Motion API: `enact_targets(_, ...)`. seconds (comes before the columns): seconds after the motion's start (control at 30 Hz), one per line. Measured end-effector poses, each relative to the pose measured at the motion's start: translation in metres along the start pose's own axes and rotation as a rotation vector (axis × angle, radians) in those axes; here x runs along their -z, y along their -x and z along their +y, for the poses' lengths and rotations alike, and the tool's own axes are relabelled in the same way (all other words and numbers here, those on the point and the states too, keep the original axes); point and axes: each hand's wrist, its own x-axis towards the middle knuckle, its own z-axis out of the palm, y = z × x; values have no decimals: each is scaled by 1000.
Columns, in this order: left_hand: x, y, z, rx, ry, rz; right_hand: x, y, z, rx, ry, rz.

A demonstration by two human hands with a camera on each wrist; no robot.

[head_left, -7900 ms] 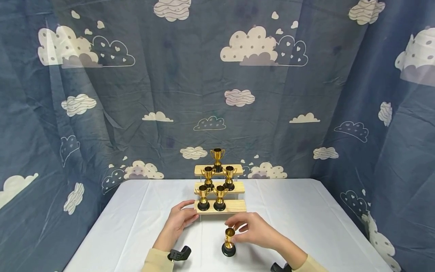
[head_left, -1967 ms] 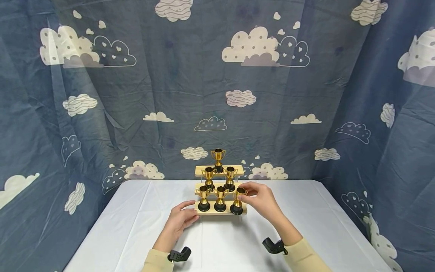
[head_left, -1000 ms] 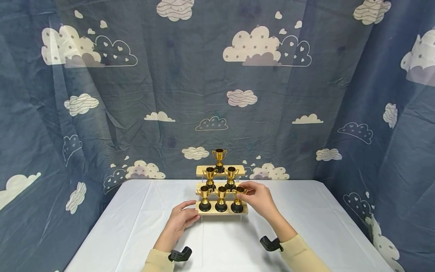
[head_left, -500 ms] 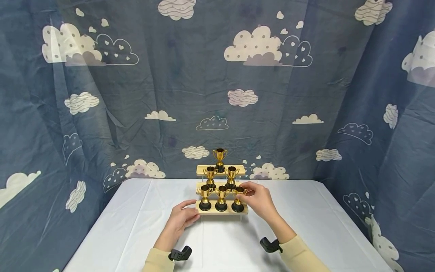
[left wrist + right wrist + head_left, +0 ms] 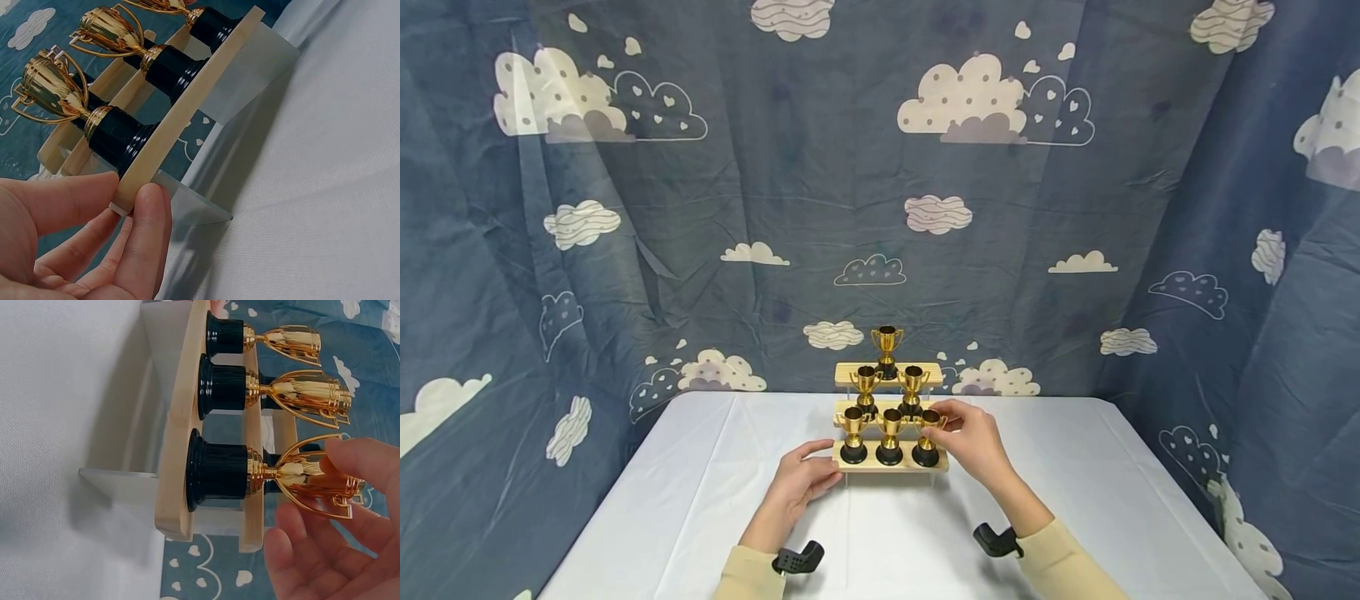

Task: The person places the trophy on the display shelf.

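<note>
A three-step display stand (image 5: 917,468) with pale wooden boards carries several small gold trophy cups on black bases. Three stand side by side on the lowest board, two on the middle one, one on top. My right hand (image 5: 973,437) pinches the gold cup of the lowest board's right-hand trophy (image 5: 926,455) between thumb and fingers. In the right wrist view that trophy's black base (image 5: 219,472) sits flat against the board. My left hand (image 5: 799,483) grips the left end of the lowest board (image 5: 181,122), thumb and fingers on opposite faces.
A white cloth covers the table (image 5: 1045,467). Behind it hangs a dark blue curtain (image 5: 820,192) with a cloud print, which also runs down both sides. Clear panels (image 5: 256,81) hold the boards up. Each wrist wears a black camera (image 5: 797,557).
Earlier, the right-hand trophy stood on the table before the stand. My right hand has since brought it onto the lowest board; slightly tilted two seconds ago, it stands upright now. My left hand stays put.
</note>
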Motion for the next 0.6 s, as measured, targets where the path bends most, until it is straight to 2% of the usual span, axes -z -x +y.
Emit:
enact_targets(0.37, 0, 0, 0, -1, -17, 5, 2, 2, 0, -12, 9, -7)
enact_targets(0.6, 5, 1, 2, -24, -17, -12, 6, 4, -1, -3, 6, -6)
